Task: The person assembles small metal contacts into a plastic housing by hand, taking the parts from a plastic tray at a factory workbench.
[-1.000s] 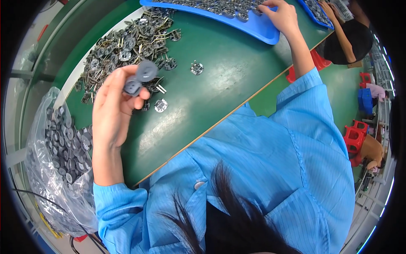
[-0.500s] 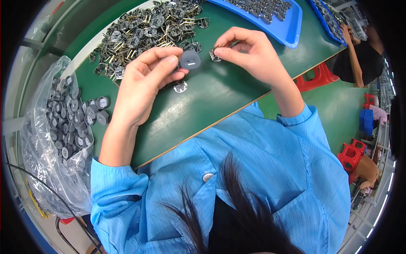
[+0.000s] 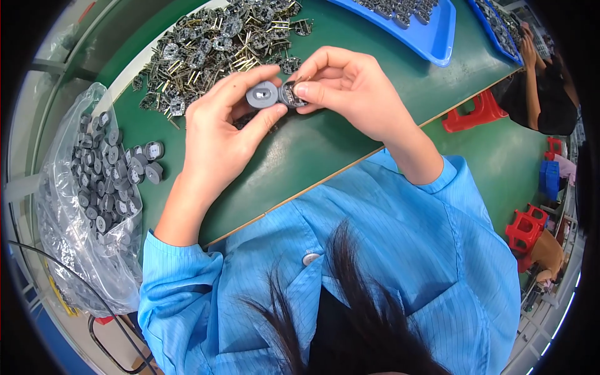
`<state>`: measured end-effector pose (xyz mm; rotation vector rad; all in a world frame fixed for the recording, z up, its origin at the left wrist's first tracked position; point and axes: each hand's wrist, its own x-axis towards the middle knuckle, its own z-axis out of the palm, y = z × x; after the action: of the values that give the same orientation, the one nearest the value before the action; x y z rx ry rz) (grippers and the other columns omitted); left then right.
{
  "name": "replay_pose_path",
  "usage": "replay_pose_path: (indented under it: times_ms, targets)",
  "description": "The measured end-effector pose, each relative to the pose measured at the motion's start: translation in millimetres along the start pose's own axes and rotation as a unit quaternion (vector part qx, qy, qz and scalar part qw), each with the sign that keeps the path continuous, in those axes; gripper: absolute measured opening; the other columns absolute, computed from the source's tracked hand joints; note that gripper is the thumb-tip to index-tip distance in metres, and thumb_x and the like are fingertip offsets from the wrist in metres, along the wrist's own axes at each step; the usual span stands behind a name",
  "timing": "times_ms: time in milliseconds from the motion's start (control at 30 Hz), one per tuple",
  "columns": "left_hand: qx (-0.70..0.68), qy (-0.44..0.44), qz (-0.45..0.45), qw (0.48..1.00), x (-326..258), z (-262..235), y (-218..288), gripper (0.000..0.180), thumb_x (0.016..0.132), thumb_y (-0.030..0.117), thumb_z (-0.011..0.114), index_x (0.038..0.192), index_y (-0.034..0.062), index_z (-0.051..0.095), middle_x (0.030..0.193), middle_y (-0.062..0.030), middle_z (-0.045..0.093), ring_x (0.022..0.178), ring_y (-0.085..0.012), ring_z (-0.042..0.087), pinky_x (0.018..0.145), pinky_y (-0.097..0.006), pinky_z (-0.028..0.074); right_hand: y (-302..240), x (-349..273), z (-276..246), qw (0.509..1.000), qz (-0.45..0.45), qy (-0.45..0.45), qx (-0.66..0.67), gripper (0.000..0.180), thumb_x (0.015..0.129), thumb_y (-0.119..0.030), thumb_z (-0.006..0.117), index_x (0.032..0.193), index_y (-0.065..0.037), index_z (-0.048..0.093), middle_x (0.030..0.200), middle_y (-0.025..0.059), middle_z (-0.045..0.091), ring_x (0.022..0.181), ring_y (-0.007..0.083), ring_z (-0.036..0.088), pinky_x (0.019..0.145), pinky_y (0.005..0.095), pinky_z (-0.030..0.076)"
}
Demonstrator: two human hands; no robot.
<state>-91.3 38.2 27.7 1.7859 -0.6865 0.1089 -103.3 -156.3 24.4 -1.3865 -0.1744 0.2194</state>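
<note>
My left hand point(image 3: 215, 125) pinches a round grey plastic housing point(image 3: 262, 94) between thumb and fingers, its face with a small slot turned up. Close beside it, my right hand point(image 3: 353, 90) grips a small round circuit board point(image 3: 294, 94) by its edge. The two pieces meet or nearly meet; whether they are joined cannot be seen. Fingers cover part of both. Beyond my hands lies a heap of circuit boards with brass-coloured pins point(image 3: 206, 53). Something dark shows beneath my left fingers, mostly hidden.
Left of my arm, a clear plastic bag point(image 3: 75, 262) spills grey round housings point(image 3: 106, 175) onto the green table point(image 3: 275, 169). At the far right stand a blue tray point(image 3: 445, 53) of small parts and a second blue tray point(image 3: 497, 34). Another person sits beyond, near a red stool point(image 3: 475, 112).
My hands have come together, bringing the housing and circuit board side by side. The housing has tilted to show its slotted face. The loose board below my left hand is now mostly covered.
</note>
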Motion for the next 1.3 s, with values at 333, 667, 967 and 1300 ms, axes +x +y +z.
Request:
replay_pose_path:
  times_ms: [333, 667, 967, 1300]
  targets:
    - [-0.027, -0.013, -0.061, 0.998, -4, 4, 10, 0.026, 0.075, -0.002, 0.069, 0.1, 0.0001, 0.063, 0.095, -0.0074, 0.063, 0.085, -0.0138, 0.065, 0.076, -0.026, 0.057, -8, -16, 14, 0.946, -0.156, 0.05, -0.281, 0.011, 0.082, -0.004, 0.065, 0.088, 0.001, 0.058, 0.082, 0.0073, 0.066, 0.071, 0.0117, 0.065, 0.063, 0.0255, 0.054]
    - [-0.043, -0.014, -0.093, 0.995, -7, 9, 11, 0.028, 0.076, -0.002, 0.069, 0.103, -0.0013, 0.063, 0.1, -0.0092, 0.062, 0.091, -0.0149, 0.063, 0.079, -0.027, 0.056, -9, -13, 5, 0.982, -0.03, 0.041, -0.183, 0.016, 0.076, -0.004, 0.069, 0.089, 0.003, 0.064, 0.078, 0.012, 0.066, 0.074, 0.0152, 0.067, 0.068, 0.0277, 0.055]
    - [-0.166, -0.007, -0.127, 0.978, -4, 4, 12, 0.025, 0.086, -0.001, 0.06, 0.111, -0.0039, 0.058, 0.093, -0.0068, 0.06, 0.089, -0.0165, 0.062, 0.08, -0.026, 0.053, -23, -19, -66, 0.805, -0.294, 0.236, -0.458, 0.015, 0.073, -0.01, 0.069, 0.087, -0.009, 0.067, 0.089, 0.0112, 0.065, 0.084, 0.0274, 0.063, 0.073, 0.0351, 0.052]
    - [-0.193, -0.043, -0.233, 0.952, 5, -14, 5, 0.026, 0.097, 0.025, 0.049, 0.092, 0.0003, 0.057, 0.073, -0.0068, 0.059, 0.055, -0.0082, 0.056, 0.045, -0.019, 0.043, -37, 12, -195, 0.637, -0.029, 0.303, -0.708, 0.026, 0.073, -0.035, 0.069, 0.086, -0.012, 0.073, 0.088, 0.0101, 0.068, 0.085, 0.0292, 0.063, 0.08, 0.0401, 0.049]
